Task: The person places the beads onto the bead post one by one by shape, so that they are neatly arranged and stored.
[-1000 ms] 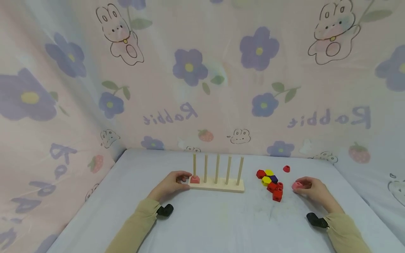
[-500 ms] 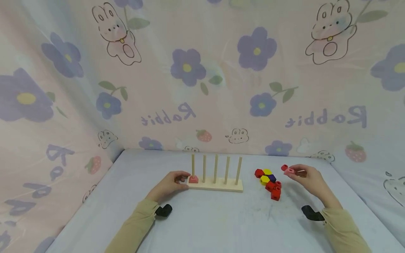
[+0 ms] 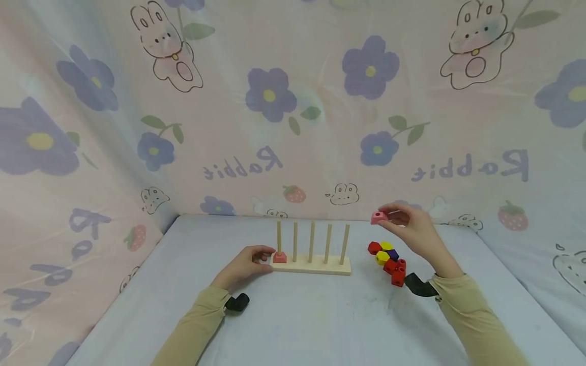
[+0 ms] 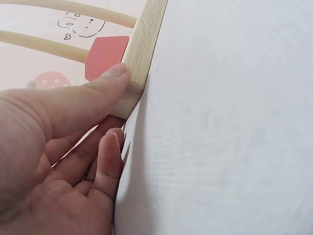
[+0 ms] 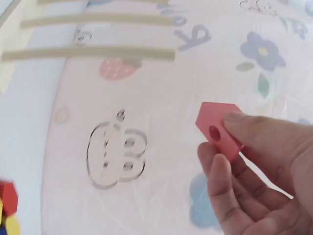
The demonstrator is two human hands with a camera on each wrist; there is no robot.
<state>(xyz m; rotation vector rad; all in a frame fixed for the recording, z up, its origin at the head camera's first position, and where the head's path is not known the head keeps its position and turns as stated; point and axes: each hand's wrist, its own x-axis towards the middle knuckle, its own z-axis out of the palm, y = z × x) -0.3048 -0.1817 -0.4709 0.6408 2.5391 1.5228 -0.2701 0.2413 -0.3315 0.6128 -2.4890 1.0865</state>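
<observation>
A pale wooden peg stand (image 3: 316, 267) with several upright pegs is on the table, a pink bead (image 3: 280, 257) low on its leftmost peg. My left hand (image 3: 244, 265) holds the stand's left end, the thumb lying along the base beside that bead in the left wrist view. Raised above the table's back edge, my right hand (image 3: 414, 231) pinches another pink bead (image 5: 217, 129) between thumb and fingers. That bead has angled sides and a round hole, which faces the right wrist camera. It is up and to the right of the rightmost peg (image 3: 345, 244).
Between the stand and my right forearm lies a cluster of beads: red ones (image 3: 398, 277), yellow ones (image 3: 382, 258) and a dark blue one (image 3: 392, 254). A printed cloth (image 3: 293, 127) hangs behind the white table (image 3: 297, 315).
My right hand has lifted the pink bead from the table and carried it up and leftward. A small red bead at the back is now hidden behind that hand. My left hand stays put.
</observation>
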